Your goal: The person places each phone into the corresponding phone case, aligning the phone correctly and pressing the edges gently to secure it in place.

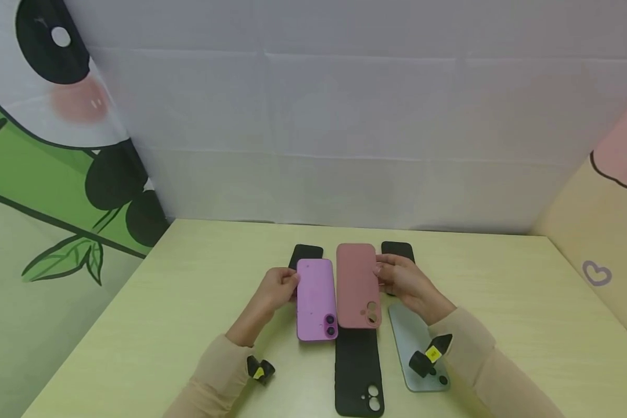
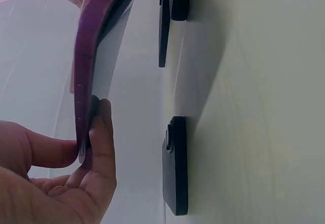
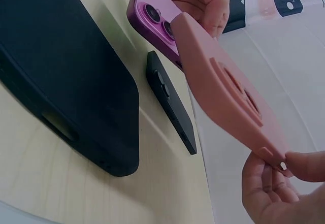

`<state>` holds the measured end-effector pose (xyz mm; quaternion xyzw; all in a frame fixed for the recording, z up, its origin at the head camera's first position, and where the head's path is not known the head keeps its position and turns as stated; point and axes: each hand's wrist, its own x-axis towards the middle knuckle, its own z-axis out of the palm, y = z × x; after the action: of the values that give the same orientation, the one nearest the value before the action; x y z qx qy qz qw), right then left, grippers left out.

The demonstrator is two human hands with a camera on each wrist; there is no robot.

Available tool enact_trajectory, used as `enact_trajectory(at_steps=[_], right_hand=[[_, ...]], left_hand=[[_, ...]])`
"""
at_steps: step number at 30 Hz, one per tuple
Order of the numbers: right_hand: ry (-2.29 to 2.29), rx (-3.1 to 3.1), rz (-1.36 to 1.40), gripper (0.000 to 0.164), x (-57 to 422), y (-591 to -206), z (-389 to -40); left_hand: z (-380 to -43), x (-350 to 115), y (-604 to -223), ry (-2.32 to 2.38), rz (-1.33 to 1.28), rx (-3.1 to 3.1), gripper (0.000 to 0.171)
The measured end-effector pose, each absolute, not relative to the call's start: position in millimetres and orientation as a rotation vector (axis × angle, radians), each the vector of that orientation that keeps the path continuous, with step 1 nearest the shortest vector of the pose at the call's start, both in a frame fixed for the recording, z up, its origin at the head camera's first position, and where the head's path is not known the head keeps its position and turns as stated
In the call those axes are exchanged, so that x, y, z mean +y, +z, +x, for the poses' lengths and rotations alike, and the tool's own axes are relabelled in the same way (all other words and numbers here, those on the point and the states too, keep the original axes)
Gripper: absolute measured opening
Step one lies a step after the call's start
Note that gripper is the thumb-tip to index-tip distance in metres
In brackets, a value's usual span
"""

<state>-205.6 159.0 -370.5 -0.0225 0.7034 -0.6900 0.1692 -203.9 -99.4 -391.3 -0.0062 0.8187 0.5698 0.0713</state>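
Note:
My left hand point(image 1: 278, 289) pinches a purple phone point(image 1: 316, 296) by its left edge, with thumb and fingers on opposite faces. Its back, with two camera lenses at the lower right, faces the head camera. A pink phone case point(image 1: 356, 284) is in my right hand point(image 1: 410, 285), which pinches it at the right edge. The case's camera cutout is at its lower right. Phone and case are side by side above the table, their near edges almost meeting in the head view. In the right wrist view, the case point(image 3: 218, 87) partly overlaps the phone point(image 3: 147, 23).
On the table point(image 1: 230, 249) below lies a black phone case point(image 1: 356, 368) with camera cutouts. A pale blue-green phone point(image 1: 407, 328) lies under my right forearm, partly hidden. Two black phones, left point(image 1: 306, 251) and right point(image 1: 398, 249), lie farther back. A white sheet point(image 1: 345, 116) hangs behind.

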Motion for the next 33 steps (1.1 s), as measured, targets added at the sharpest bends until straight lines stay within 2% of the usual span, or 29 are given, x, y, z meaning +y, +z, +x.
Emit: enact_trajectory(at_steps=[12,33], right_hand=[[-1.956,1.963,-0.133,0.04,150.8,-374.5,-200.7],[-1.886,2.107,-0.157,0.037,143.5,-380.1,-198.6]], left_hand=[[-208.2,-92.8,-390.0,1.752,-0.013,2.434,0.027],[-206.8,-82.4,-387.4,1.793,0.034,2.364,0.026]])
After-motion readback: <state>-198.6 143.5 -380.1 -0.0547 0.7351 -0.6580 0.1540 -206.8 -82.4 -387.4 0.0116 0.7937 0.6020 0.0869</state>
